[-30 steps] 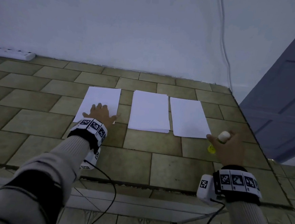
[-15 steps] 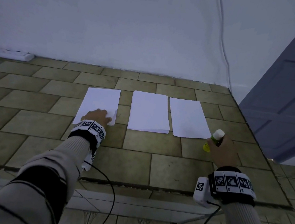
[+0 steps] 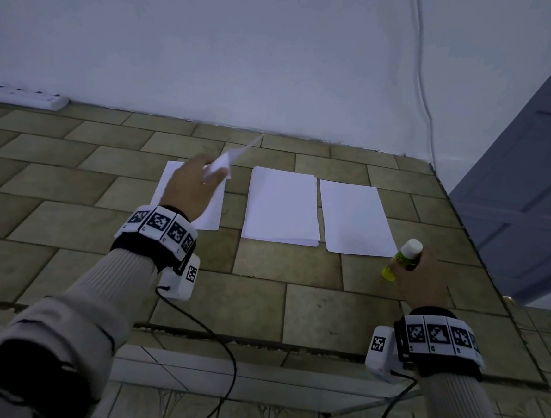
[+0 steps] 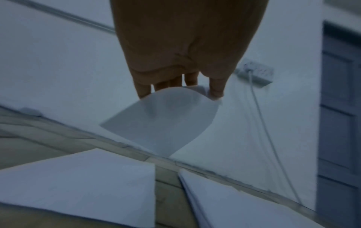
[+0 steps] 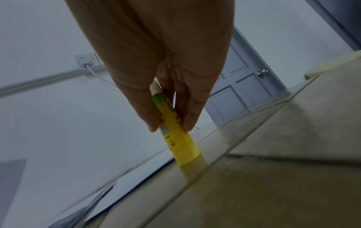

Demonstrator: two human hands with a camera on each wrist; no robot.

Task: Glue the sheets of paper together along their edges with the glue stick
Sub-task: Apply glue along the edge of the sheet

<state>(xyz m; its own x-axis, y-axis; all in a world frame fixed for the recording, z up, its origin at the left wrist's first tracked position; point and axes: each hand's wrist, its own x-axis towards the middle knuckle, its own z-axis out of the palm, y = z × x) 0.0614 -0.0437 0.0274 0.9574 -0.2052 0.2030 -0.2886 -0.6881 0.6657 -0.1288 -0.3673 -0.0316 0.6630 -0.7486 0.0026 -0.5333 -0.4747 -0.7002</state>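
Three lots of white paper lie side by side on the tiled floor: a left sheet [image 3: 213,210], a middle stack [image 3: 282,206] and a right sheet [image 3: 354,218]. My left hand [image 3: 192,185] is raised above the left sheet and pinches one lifted sheet [image 3: 228,160], which curves away from my fingers [image 4: 162,123]. My right hand [image 3: 422,279], to the right of the right sheet, grips a yellow glue stick [image 3: 402,258] with a white cap. The stick's yellow base [image 5: 185,155] rests on the floor, tilted.
A white wall rises just behind the papers, with a power strip [image 3: 22,98] at its foot on the far left and a cable [image 3: 422,82] hanging down on the right. A blue-grey door [image 3: 534,170] stands at the right. A floor step edge [image 3: 257,341] runs near me.
My left hand went from lying flat on the left paper to pinching a sheet and lifting it up and forward. My right hand lowered the glue stick onto the floor.
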